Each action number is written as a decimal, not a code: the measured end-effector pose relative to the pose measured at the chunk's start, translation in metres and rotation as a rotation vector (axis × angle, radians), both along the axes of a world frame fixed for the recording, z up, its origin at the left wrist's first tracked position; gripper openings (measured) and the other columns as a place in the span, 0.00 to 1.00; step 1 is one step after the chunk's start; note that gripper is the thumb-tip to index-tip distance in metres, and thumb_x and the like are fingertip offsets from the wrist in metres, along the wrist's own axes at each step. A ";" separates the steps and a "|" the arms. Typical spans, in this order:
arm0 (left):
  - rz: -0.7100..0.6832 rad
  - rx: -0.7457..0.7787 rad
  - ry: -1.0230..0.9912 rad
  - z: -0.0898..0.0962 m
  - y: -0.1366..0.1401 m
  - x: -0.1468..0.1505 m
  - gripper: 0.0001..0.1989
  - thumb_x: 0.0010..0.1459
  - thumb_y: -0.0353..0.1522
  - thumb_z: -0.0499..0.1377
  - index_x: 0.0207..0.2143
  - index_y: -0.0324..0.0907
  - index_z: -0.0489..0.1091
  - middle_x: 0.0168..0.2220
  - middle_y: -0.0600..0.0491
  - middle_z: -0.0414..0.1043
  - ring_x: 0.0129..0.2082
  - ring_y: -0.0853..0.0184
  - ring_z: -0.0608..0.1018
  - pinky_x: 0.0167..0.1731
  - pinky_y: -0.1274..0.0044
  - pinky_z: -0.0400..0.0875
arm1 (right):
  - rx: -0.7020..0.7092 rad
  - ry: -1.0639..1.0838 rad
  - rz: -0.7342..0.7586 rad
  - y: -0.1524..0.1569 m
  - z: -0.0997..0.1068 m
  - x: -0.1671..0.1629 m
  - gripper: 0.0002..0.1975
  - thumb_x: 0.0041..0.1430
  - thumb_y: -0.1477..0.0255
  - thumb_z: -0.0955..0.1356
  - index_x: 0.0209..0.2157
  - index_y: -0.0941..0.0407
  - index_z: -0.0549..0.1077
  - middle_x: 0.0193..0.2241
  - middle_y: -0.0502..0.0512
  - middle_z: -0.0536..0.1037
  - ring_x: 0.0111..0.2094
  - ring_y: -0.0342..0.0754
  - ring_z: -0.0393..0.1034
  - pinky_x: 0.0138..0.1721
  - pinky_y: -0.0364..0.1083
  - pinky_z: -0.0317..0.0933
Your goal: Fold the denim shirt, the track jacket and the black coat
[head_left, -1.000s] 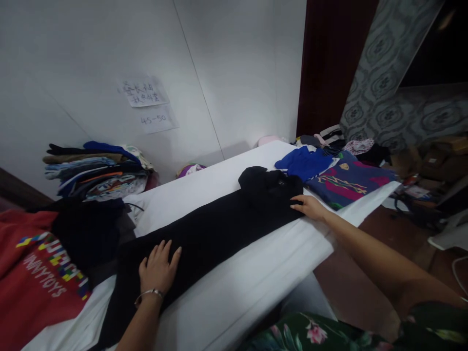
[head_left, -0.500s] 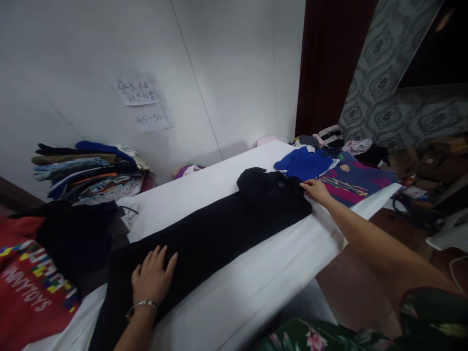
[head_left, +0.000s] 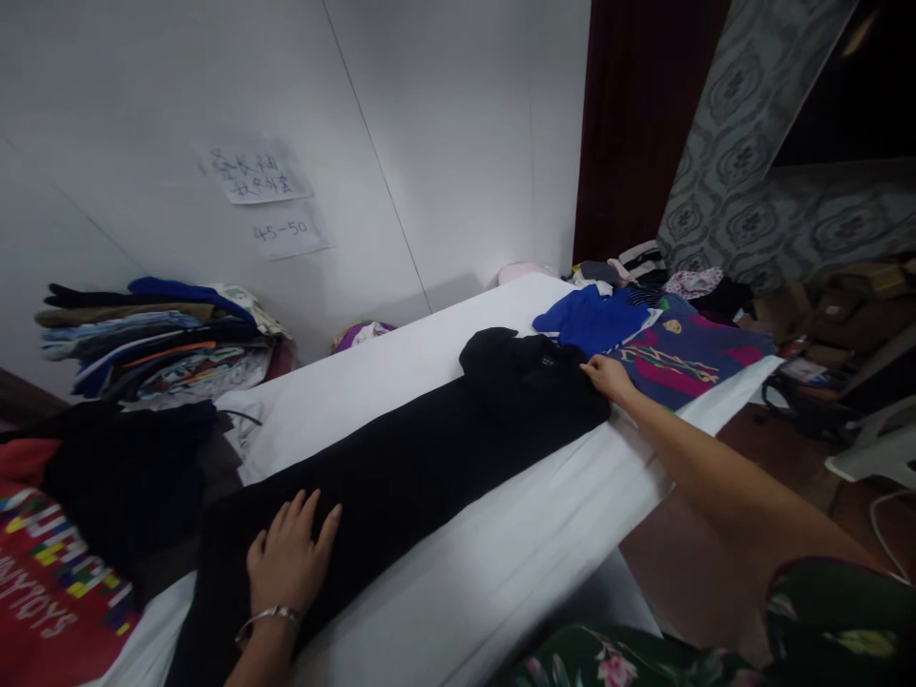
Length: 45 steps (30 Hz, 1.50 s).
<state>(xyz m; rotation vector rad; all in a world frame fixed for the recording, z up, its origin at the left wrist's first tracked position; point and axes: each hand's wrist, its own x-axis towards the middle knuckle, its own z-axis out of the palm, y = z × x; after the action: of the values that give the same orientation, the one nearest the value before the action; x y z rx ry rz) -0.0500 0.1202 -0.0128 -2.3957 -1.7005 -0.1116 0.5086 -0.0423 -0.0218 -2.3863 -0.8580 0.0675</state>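
A black garment point(head_left: 401, 468) lies lengthwise in a long strip along the white-covered table point(head_left: 429, 611), its collar end with a small label towards the right. My left hand point(head_left: 290, 553), with a bracelet at the wrist, rests flat on the near left part of the garment, fingers spread. At the collar end, my right hand point(head_left: 607, 376) pinches the garment's edge between thumb and fingers. Just beyond that hand lie a blue garment point(head_left: 591, 320) and a dark patterned garment point(head_left: 694, 348).
A stack of folded clothes point(head_left: 164, 334) stands at the back left by the wall. In front of it are dark clothes point(head_left: 135, 477) and a red printed garment point(head_left: 57, 601). Paper notes point(head_left: 261, 172) hang on the wall. Cardboard boxes point(head_left: 844, 315) and a white stool point(head_left: 880, 444) stand at the right.
The view has shifted slightly, so things at the left appear a little further left. Both hands keep their places on the black garment.
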 end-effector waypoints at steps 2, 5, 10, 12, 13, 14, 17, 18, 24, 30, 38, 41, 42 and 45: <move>0.003 -0.003 0.005 0.002 -0.001 0.001 0.27 0.62 0.40 0.43 0.60 0.40 0.60 0.63 0.48 0.55 0.63 0.60 0.56 0.58 0.64 0.50 | 0.016 -0.004 -0.004 -0.003 0.002 0.000 0.12 0.58 0.67 0.62 0.24 0.56 0.71 0.23 0.53 0.75 0.27 0.45 0.67 0.28 0.41 0.54; 0.013 -0.018 0.008 0.004 -0.003 0.003 0.28 0.62 0.41 0.42 0.60 0.39 0.59 0.64 0.48 0.54 0.63 0.60 0.56 0.58 0.64 0.50 | 0.038 0.001 -0.019 -0.009 0.007 0.003 0.12 0.59 0.68 0.61 0.24 0.56 0.69 0.20 0.52 0.73 0.24 0.45 0.66 0.27 0.42 0.54; 0.022 -0.015 0.012 0.007 -0.006 0.005 0.27 0.62 0.39 0.42 0.59 0.39 0.60 0.63 0.48 0.55 0.63 0.60 0.56 0.58 0.65 0.50 | 0.090 0.006 -0.026 -0.019 0.024 0.010 0.14 0.61 0.67 0.58 0.25 0.56 0.68 0.15 0.51 0.69 0.20 0.45 0.65 0.27 0.42 0.55; 0.019 -0.001 0.013 0.008 -0.007 0.006 0.27 0.62 0.39 0.42 0.59 0.40 0.61 0.63 0.48 0.56 0.63 0.60 0.56 0.58 0.65 0.50 | 0.110 0.011 -0.019 -0.020 0.030 0.012 0.16 0.62 0.65 0.57 0.25 0.55 0.67 0.14 0.50 0.69 0.20 0.45 0.65 0.28 0.42 0.55; 0.015 0.001 0.012 0.008 -0.007 0.006 0.27 0.62 0.39 0.42 0.59 0.40 0.61 0.63 0.48 0.56 0.63 0.60 0.56 0.58 0.65 0.50 | 0.116 0.016 -0.012 -0.019 0.032 0.013 0.16 0.62 0.64 0.58 0.24 0.55 0.67 0.14 0.50 0.69 0.20 0.45 0.65 0.28 0.42 0.55; 0.013 -0.002 0.008 0.008 -0.007 0.007 0.27 0.62 0.39 0.42 0.59 0.40 0.61 0.63 0.48 0.56 0.63 0.60 0.56 0.58 0.65 0.50 | 0.121 0.020 -0.003 -0.017 0.034 0.013 0.16 0.61 0.64 0.59 0.24 0.55 0.66 0.14 0.49 0.69 0.20 0.45 0.64 0.27 0.42 0.55; 0.022 -0.030 -0.014 0.008 -0.006 0.006 0.27 0.62 0.40 0.42 0.60 0.39 0.60 0.63 0.48 0.55 0.63 0.60 0.56 0.58 0.65 0.50 | 0.135 0.031 0.022 -0.008 0.038 0.015 0.14 0.60 0.64 0.60 0.23 0.55 0.66 0.15 0.49 0.70 0.19 0.44 0.63 0.26 0.42 0.55; 0.024 -0.034 -0.021 0.007 -0.005 0.005 0.27 0.62 0.40 0.42 0.60 0.39 0.60 0.63 0.48 0.55 0.63 0.60 0.56 0.58 0.64 0.50 | 0.143 0.029 0.029 -0.005 0.039 0.015 0.14 0.60 0.64 0.60 0.24 0.55 0.66 0.16 0.49 0.70 0.20 0.44 0.63 0.25 0.42 0.55; 0.003 -0.010 -0.028 0.003 -0.002 0.001 0.27 0.61 0.40 0.42 0.59 0.39 0.61 0.63 0.47 0.56 0.63 0.60 0.56 0.59 0.64 0.49 | 0.137 0.017 0.166 0.011 0.043 0.018 0.12 0.59 0.67 0.59 0.32 0.57 0.69 0.24 0.52 0.74 0.23 0.43 0.65 0.26 0.41 0.56; 0.017 -0.002 -0.034 0.004 -0.004 0.004 0.27 0.61 0.41 0.44 0.59 0.40 0.61 0.63 0.47 0.56 0.63 0.60 0.56 0.59 0.65 0.49 | -0.056 0.014 0.382 0.029 0.037 0.018 0.05 0.51 0.71 0.66 0.27 0.56 0.74 0.23 0.49 0.75 0.26 0.43 0.65 0.28 0.40 0.55; -0.014 -0.004 -0.033 0.001 -0.002 0.001 0.27 0.62 0.40 0.43 0.59 0.38 0.61 0.63 0.46 0.56 0.63 0.59 0.56 0.59 0.64 0.49 | -0.254 0.002 0.431 0.031 0.015 0.026 0.06 0.50 0.71 0.68 0.28 0.53 0.78 0.27 0.50 0.78 0.31 0.45 0.69 0.32 0.40 0.58; 0.000 -0.013 -0.039 0.001 -0.002 0.001 0.27 0.62 0.41 0.43 0.59 0.38 0.61 0.63 0.46 0.56 0.63 0.59 0.56 0.59 0.64 0.49 | -0.292 -0.003 0.468 0.031 0.016 0.028 0.06 0.50 0.71 0.68 0.29 0.53 0.79 0.28 0.48 0.78 0.31 0.44 0.70 0.32 0.39 0.58; 0.003 -0.015 -0.040 0.002 -0.002 0.001 0.27 0.61 0.41 0.43 0.59 0.38 0.61 0.63 0.46 0.56 0.63 0.59 0.56 0.59 0.63 0.49 | -0.307 -0.007 0.478 0.032 0.017 0.028 0.06 0.49 0.71 0.68 0.29 0.52 0.79 0.27 0.48 0.78 0.31 0.44 0.70 0.32 0.39 0.58; -0.003 -0.018 -0.046 0.003 -0.002 0.002 0.27 0.61 0.40 0.43 0.59 0.39 0.61 0.63 0.46 0.56 0.63 0.59 0.56 0.58 0.63 0.50 | -0.351 -0.044 0.484 0.038 0.022 0.024 0.03 0.46 0.72 0.70 0.26 0.52 0.78 0.25 0.49 0.77 0.30 0.45 0.70 0.31 0.40 0.58</move>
<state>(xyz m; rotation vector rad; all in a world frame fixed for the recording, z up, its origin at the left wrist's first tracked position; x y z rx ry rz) -0.0484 0.1182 -0.0096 -2.4268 -1.7247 -0.1547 0.5326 -0.0044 -0.0002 -2.4398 -1.5363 0.3858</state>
